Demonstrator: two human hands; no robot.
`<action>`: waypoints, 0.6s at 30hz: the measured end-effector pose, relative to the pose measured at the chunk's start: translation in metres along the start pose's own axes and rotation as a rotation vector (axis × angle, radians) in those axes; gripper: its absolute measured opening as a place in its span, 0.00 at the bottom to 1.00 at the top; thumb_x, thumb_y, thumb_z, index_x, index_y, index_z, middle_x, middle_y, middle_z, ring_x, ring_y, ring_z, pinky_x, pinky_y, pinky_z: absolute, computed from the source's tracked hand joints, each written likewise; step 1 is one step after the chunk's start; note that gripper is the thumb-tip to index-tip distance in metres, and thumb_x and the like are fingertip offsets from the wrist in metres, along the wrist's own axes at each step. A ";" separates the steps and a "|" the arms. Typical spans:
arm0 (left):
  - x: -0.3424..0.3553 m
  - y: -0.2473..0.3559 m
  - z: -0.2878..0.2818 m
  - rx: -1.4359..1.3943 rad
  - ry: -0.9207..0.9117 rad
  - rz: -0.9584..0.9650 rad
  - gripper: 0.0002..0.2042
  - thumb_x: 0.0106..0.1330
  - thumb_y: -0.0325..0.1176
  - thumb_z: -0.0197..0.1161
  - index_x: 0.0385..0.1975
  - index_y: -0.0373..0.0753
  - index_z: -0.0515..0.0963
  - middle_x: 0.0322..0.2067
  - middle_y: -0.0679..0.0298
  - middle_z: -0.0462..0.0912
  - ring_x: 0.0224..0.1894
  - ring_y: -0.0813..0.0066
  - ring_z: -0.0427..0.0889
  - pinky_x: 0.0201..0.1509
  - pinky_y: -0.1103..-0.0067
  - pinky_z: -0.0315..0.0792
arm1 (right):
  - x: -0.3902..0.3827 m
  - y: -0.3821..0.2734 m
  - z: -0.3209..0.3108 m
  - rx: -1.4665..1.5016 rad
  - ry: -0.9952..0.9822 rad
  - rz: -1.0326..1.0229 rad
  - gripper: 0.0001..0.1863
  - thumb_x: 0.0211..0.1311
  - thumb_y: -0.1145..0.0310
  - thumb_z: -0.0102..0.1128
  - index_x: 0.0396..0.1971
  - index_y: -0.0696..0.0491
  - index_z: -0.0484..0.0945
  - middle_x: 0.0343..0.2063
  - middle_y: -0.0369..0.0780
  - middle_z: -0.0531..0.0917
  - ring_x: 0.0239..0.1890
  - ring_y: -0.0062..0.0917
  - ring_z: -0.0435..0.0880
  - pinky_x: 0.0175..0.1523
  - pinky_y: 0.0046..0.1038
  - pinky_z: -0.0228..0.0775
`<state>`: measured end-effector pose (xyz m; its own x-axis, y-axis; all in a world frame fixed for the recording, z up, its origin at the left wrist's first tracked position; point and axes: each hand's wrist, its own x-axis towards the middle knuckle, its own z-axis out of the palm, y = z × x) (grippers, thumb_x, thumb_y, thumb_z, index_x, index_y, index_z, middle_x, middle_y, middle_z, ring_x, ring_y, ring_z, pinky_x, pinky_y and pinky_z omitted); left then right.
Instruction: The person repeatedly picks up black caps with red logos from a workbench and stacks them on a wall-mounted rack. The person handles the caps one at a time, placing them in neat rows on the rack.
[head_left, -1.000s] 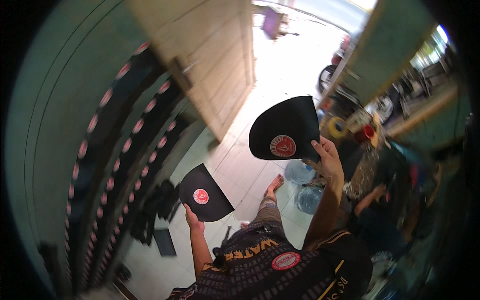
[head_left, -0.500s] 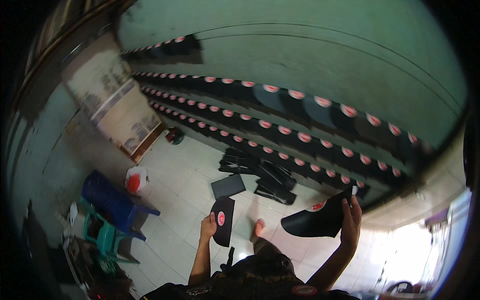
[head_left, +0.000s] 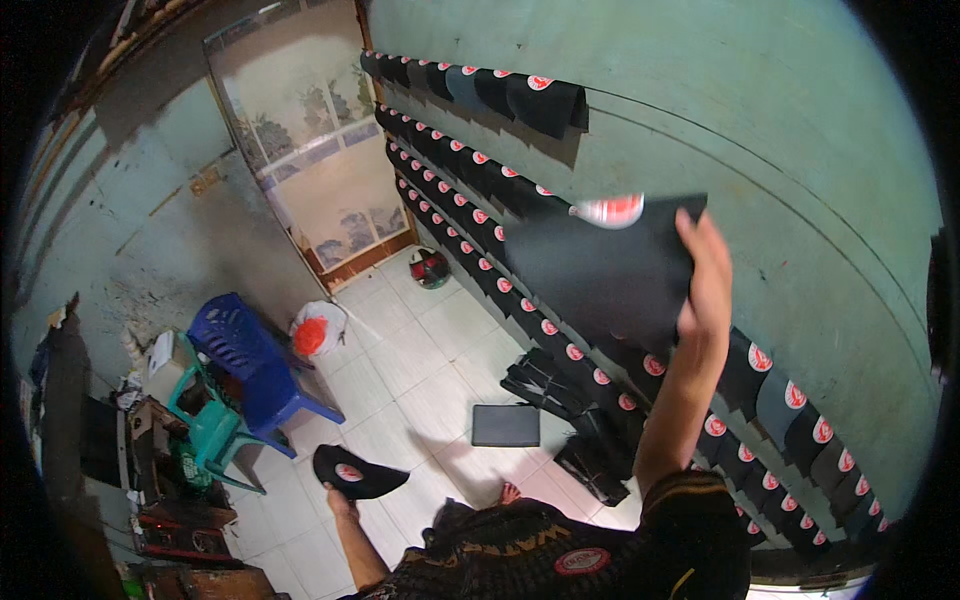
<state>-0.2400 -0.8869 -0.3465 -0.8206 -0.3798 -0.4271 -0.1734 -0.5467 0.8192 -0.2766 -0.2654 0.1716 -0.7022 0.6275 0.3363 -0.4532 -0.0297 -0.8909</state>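
My right hand (head_left: 708, 275) is raised at the green wall, fingers pinched on the right edge of a black flexible sheet (head_left: 600, 265) with a red-and-white round print along its top. Blurred by motion, this sheet hides part of the hanging rows behind it. Lower down on the left, my left hand (head_left: 342, 502) grips a second black sheet (head_left: 378, 480), curved in outline, with the same kind of print. Similar black sheets (head_left: 545, 108) hang over lines in several rows along the wall.
On the tiled floor lie stacks of black sheets (head_left: 590, 470) and a flat dark rectangular piece (head_left: 506, 426). To the left stand a blue plastic chair (head_left: 250, 370), a green chair (head_left: 225, 440) and a white bag with something red (head_left: 315, 330). A helmet (head_left: 429, 267) sits near the door (head_left: 320, 150).
My view has swung right toward the wall. The right hand has risen with its sheet up to the hanging rows. My left hand keeps its sheet, now lower and farther left.
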 end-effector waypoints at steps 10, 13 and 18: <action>0.179 -0.067 0.023 -0.458 -0.977 -0.028 0.34 0.71 0.58 0.22 0.64 0.40 0.62 0.60 0.54 0.69 0.62 0.53 0.68 0.67 0.58 0.62 | 0.290 -0.044 0.129 0.327 -0.104 -0.110 0.09 0.63 0.74 0.52 0.38 0.64 0.73 0.35 0.46 0.80 0.34 0.29 0.81 0.39 0.28 0.80; 0.223 -0.073 0.093 -0.147 -0.264 -0.289 0.33 0.72 0.57 0.23 0.64 0.40 0.61 0.61 0.54 0.67 0.62 0.53 0.68 0.67 0.57 0.62 | 0.340 -0.019 0.142 0.314 -0.010 -0.055 0.07 0.62 0.77 0.51 0.36 0.65 0.69 0.34 0.49 0.76 0.32 0.34 0.79 0.39 0.29 0.82; 0.312 -0.048 0.197 -0.045 -0.338 -0.441 0.32 0.72 0.56 0.24 0.64 0.40 0.61 0.62 0.54 0.67 0.61 0.52 0.68 0.67 0.57 0.62 | 0.371 0.031 0.133 0.278 0.136 -0.050 0.08 0.65 0.75 0.48 0.39 0.64 0.69 0.34 0.45 0.75 0.33 0.30 0.78 0.36 0.26 0.78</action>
<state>-0.5945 -0.8320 -0.4440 -0.8059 0.1485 -0.5732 -0.5225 -0.6336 0.5705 -0.6242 -0.1376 0.3089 -0.6041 0.7313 0.3167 -0.6312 -0.1963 -0.7504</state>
